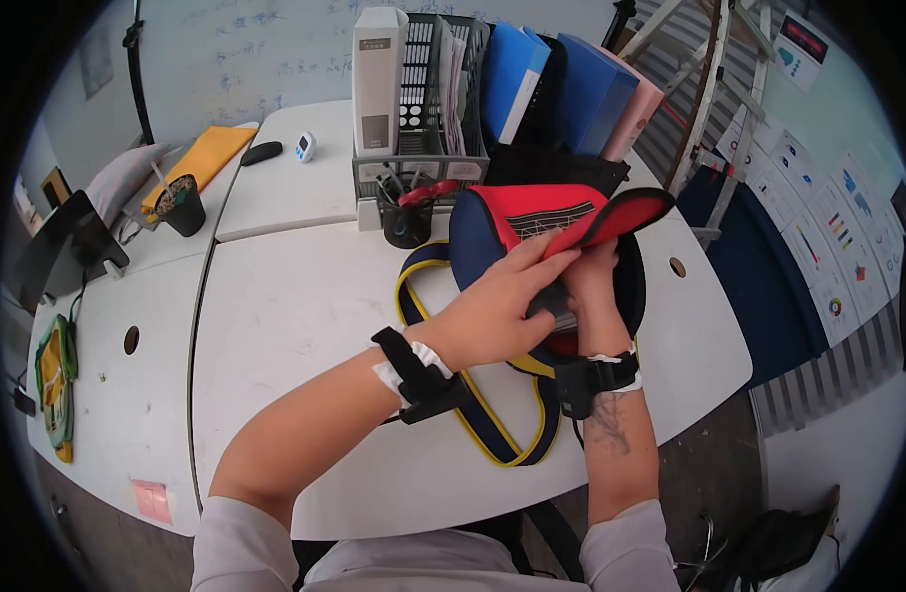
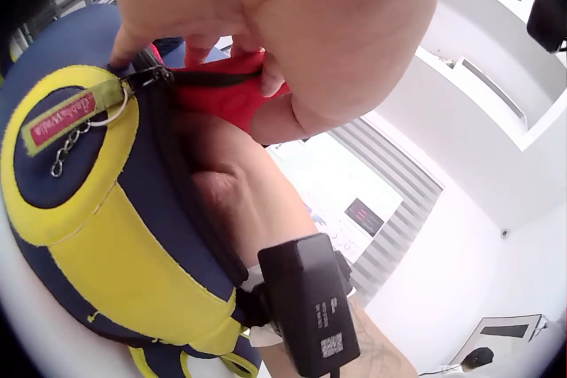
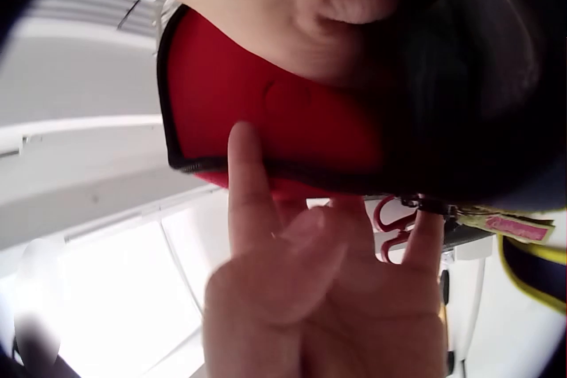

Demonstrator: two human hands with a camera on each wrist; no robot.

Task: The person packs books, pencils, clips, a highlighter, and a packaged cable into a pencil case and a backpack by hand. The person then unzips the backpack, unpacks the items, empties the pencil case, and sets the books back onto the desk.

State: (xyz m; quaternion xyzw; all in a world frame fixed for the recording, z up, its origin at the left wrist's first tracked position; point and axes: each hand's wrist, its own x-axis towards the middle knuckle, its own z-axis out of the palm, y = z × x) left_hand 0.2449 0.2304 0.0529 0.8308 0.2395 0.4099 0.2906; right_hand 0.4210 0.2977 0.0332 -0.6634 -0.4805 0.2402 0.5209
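Head view: my left hand [image 1: 492, 311] pinches the red flap [image 1: 611, 222] up, keeping the bag [image 1: 477, 237] open, so my right hand [image 1: 586, 286] reaches inside; its grip stays hidden.

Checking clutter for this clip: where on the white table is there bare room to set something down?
Bare table lies left of the bag, between its strap and the cable hole. The far edge is crowded: file rack, pen cup, folders.
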